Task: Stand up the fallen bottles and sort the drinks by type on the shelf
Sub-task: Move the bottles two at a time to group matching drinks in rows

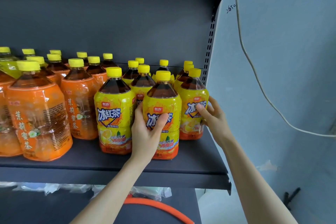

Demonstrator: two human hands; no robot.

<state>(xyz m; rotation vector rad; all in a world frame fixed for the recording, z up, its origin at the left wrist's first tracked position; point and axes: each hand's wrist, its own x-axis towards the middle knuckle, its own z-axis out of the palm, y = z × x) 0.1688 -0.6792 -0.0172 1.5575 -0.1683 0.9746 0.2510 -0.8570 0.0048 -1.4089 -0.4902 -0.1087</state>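
Far out to the left of my left hand stand the orange-label bottles (38, 114), upright and packed in rows. I read that block as one drink type already grouped. At their far-left edge a yellow label (9, 68) sits tilted among them, too cropped for me to tell whether that bottle is leaning or fallen.

Just beside my left hand, on its left, a yellow-label bottle (113, 114) stands at the front of the shelf (91, 162). My left hand (145, 132) wraps the middle bottle (161, 100) at label height, thumb across the front and fingers round its left side. A low, full grip like that suits sliding or turning a heavy bottle without tipping it.

Between the hands the two held bottles are close, possibly touching. My right hand (212, 114) curls round the end bottle (192, 94), thumb on the label and fingers round its right side, at the shelf's right end. I judge both hands are lining up the yellow front row, labels outward, beside the orange group.
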